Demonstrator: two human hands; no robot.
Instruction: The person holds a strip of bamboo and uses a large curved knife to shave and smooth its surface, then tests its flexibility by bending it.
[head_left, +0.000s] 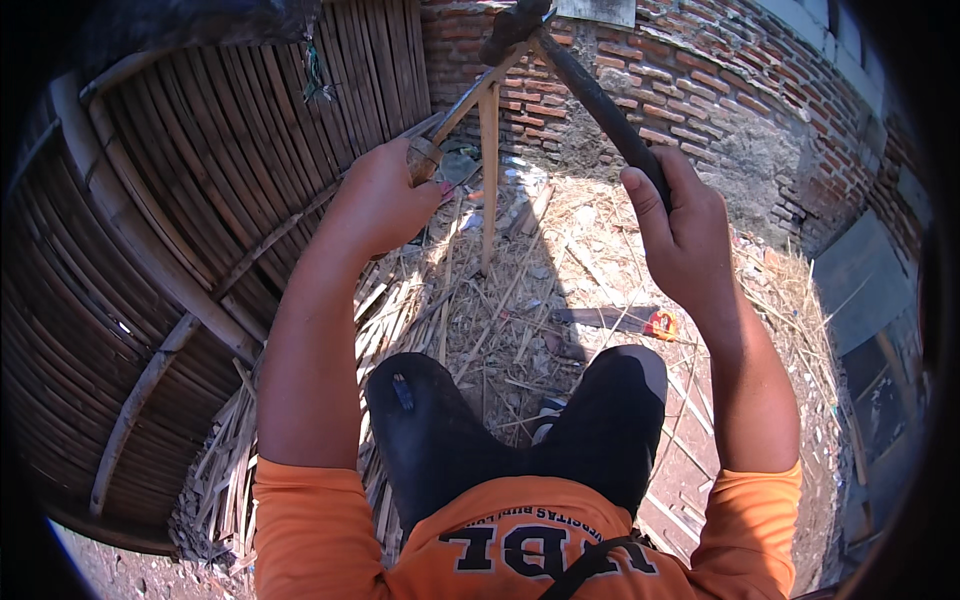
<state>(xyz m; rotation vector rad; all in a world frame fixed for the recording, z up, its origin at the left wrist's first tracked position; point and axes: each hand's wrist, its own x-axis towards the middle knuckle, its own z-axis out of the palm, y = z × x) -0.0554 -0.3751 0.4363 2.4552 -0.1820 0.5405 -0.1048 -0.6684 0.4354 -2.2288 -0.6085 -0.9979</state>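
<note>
My left hand (385,200) is closed round the wooden handle (424,160) of a long-bladed knife. Its blade (465,102) slants up and away to the right. A pale bamboo strip (489,175) stands nearly upright below the blade, its top meeting it. In my right hand (685,235) is a hammer (605,105), gripped by its dark handle with the thumb along it. The dark hammer head (513,30) is over the far end of the blade; I cannot tell whether they touch.
A handsaw (655,322) with a red and yellow handle lies on the littered ground. Split bamboo strips (400,325) are piled at the left, beside a bamboo-slat wall (210,150). A brick wall (680,90) stands ahead. My knees (415,395) are bent below my hands.
</note>
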